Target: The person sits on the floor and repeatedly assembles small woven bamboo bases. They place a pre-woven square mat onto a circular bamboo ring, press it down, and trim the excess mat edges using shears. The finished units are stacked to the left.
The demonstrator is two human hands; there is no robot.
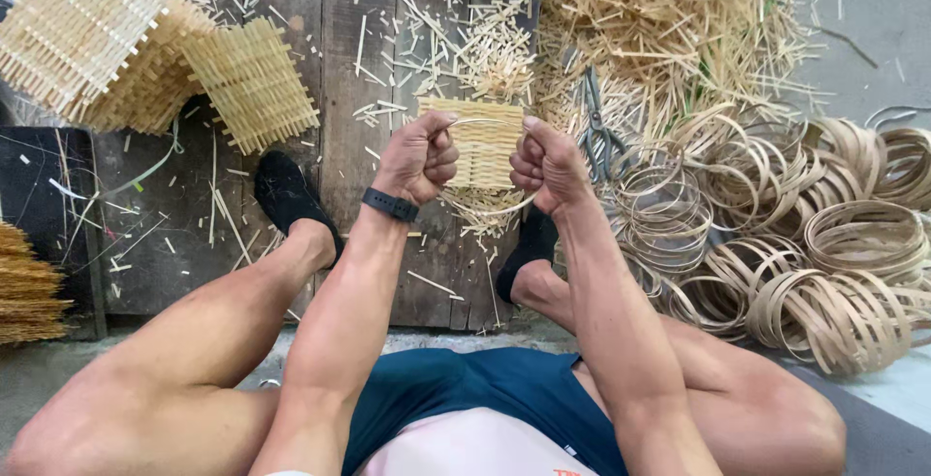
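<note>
- At the far left we see a bundle of bamboo sticks [24, 287] on the floor, and above it a stack of woven bamboo mats [107, 45] with one loose woven mat [254, 80] leaning beside it.
- Our legs stretch out over dark wooden planks [339, 59] strewn with bamboo offcuts; each foot wears a black shoe [289, 197].
- Our left hand [419, 158], with a black wristband [390, 205] on its wrist, has its fingers curled tight, pinching the left end of a thin bamboo hoop [485, 171].
- The hoop sits between both fists, held up in front of a small woven bamboo piece [475, 142] that lies on the planks behind it.
- Our right hand [548, 164] is closed in a fist too, gripping the hoop's right side, thumb on top.
- Just right of that hand lie grey scissors [598, 127] among loose strips.
- Farther right, a heap of bamboo shavings [669, 20] fills the top, and many coiled bamboo rings [824, 243] pile up on the floor.
</note>
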